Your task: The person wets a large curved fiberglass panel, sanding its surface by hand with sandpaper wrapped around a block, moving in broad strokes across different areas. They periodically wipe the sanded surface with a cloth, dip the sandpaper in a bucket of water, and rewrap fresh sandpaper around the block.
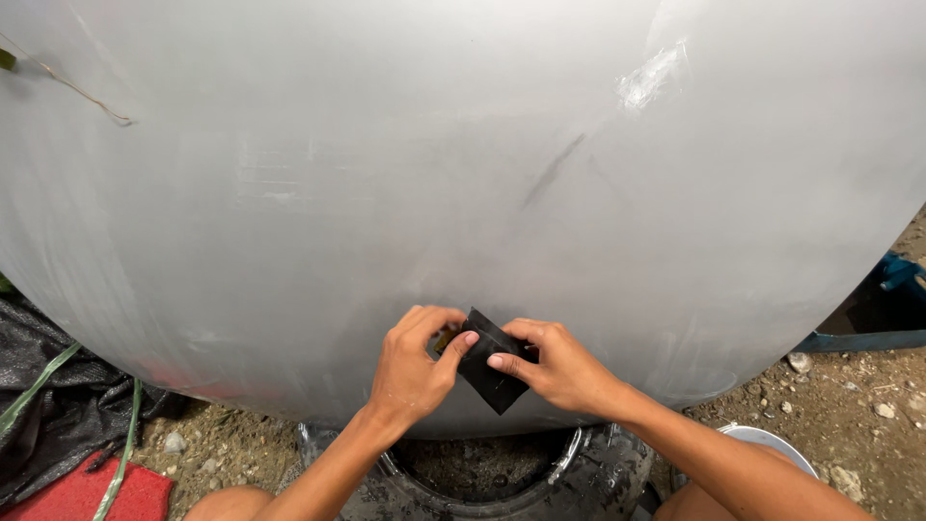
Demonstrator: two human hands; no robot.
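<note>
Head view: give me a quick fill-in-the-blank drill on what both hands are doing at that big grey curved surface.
1. Both hands, the left hand and the right hand, grip one small ____ sheet.
2. The sheet is held against a large curved surface coloured ____.
3. Below the hands lies a black ____ on the dirt.
4. At lower left lies a ____ mat.

Missing words: black; grey; tyre; red

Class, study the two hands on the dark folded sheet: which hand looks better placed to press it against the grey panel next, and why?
Probably the right hand: its thumb and fingers lie flat across the black folded sheet, over the grey curved panel. The left hand pinches only its upper corner.
</note>
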